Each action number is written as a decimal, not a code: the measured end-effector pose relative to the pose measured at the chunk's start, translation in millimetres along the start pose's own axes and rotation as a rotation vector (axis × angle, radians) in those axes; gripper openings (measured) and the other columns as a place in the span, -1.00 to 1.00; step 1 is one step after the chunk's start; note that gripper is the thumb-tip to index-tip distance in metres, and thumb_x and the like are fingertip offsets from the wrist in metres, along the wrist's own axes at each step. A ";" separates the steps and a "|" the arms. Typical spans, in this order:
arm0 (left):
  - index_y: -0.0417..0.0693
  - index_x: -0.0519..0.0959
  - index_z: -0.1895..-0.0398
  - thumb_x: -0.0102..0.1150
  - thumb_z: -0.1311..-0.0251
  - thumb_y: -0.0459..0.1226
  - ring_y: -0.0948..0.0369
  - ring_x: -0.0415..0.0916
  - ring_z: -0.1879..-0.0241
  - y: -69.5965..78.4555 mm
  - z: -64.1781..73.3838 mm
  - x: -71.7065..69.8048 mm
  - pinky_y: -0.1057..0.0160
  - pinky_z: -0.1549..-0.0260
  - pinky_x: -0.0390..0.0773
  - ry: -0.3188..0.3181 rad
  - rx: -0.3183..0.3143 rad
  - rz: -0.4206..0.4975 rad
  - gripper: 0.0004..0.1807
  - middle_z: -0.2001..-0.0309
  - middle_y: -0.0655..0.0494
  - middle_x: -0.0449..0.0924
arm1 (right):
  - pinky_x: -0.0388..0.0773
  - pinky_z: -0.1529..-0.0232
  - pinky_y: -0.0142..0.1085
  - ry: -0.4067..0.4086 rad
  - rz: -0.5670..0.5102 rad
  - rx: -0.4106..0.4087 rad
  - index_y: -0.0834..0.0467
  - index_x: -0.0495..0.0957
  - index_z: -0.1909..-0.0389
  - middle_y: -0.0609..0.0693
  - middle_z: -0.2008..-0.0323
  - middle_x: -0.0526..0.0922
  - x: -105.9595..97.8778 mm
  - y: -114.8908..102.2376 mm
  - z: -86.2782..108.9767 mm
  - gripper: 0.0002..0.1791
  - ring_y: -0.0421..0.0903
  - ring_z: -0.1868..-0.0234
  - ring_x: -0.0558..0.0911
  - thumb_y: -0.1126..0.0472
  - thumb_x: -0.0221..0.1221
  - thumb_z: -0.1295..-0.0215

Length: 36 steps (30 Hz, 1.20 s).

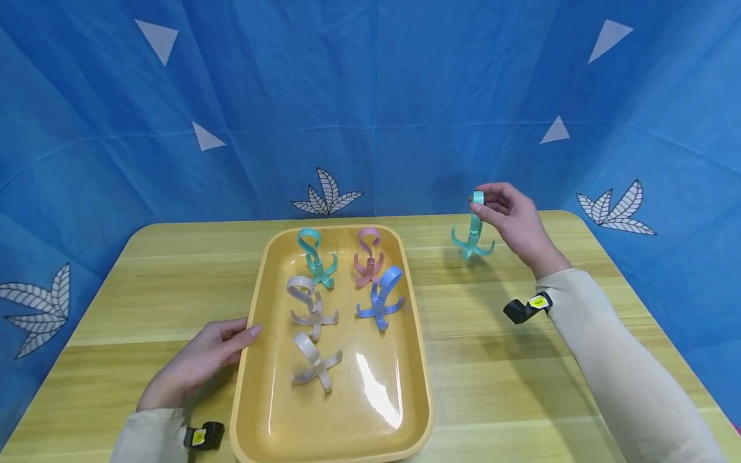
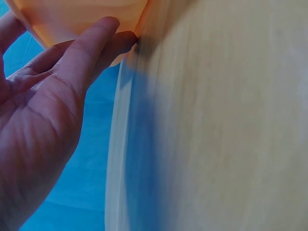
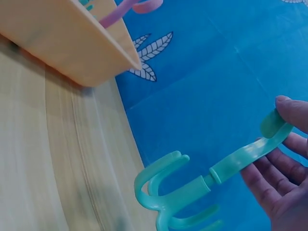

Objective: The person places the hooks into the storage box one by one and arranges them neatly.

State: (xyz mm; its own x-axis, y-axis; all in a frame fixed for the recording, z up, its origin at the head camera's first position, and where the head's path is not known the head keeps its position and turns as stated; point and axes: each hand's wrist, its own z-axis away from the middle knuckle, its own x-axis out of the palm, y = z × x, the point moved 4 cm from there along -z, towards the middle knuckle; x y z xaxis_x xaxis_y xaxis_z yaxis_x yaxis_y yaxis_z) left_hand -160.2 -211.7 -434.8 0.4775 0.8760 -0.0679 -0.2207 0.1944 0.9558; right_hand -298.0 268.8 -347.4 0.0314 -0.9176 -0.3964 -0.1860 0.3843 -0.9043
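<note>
My right hand (image 1: 515,215) pinches the curled top of a green rotating hook hanger (image 1: 475,235) over the table, to the right of a yellow tray (image 1: 425,386). In the right wrist view, the hanger's several upturned prongs (image 3: 149,180) point away from the fingers. My left hand (image 1: 205,354) grips the left rim of the tray, thumb over the edge and fingers against the outer wall. Inside the tray are more hook hangers: a green one (image 1: 320,273), a pink one (image 1: 368,270), a blue one (image 1: 379,305) and two greyish-white ones, the upper (image 1: 314,316) and lower (image 1: 318,368).
The tray stands on a wood-grain table (image 1: 492,399) with rounded far corners. Blue cloth (image 1: 370,83) printed with leaves and white triangles hangs behind the table and along its sides. Each wrist wears a black strap-on device (image 1: 523,310).
</note>
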 end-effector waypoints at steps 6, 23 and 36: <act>-0.55 0.25 -0.32 -0.07 -0.53 -0.15 0.08 0.57 -0.04 -0.8 -1.9 1.0 0.17 0.04 0.60 -0.001 0.004 -0.019 -0.40 -0.15 -0.32 0.48 | 0.56 0.02 -0.37 0.000 -0.027 -0.010 0.22 0.38 -0.25 0.10 -0.02 0.52 -0.8 -4.6 12.1 -0.46 -0.11 -0.01 0.60 0.02 0.22 -0.38; -0.57 0.22 -0.33 -0.07 -0.53 -0.16 0.04 0.58 -0.03 -3.5 -2.0 3.5 0.12 0.05 0.61 -0.008 0.015 0.011 -0.40 -0.15 -0.34 0.48 | 0.52 -0.02 -0.42 -0.024 -0.030 -0.068 0.23 0.41 -0.19 0.07 -0.05 0.56 11.7 -29.9 42.8 -0.55 -0.12 -0.04 0.57 0.14 0.23 -0.38; -0.58 0.22 -0.32 -0.07 -0.53 -0.16 0.03 0.59 -0.01 -1.6 0.8 0.4 0.12 0.05 0.61 0.007 0.019 -0.006 -0.39 -0.13 -0.35 0.48 | 0.57 0.04 -0.41 -0.052 -0.035 -0.163 0.36 0.41 -0.17 0.19 -0.02 0.53 24.5 -42.2 62.0 -0.58 -0.09 0.01 0.58 0.29 0.23 -0.36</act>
State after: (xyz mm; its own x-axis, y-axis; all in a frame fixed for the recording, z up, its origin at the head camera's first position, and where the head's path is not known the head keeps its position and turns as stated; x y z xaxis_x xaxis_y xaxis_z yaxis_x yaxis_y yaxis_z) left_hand -159.0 -211.9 -436.1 0.4730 0.8778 -0.0751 -0.2015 0.1908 0.9607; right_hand -228.5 236.5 -328.7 0.0909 -0.9220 -0.3763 -0.3403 0.3263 -0.8819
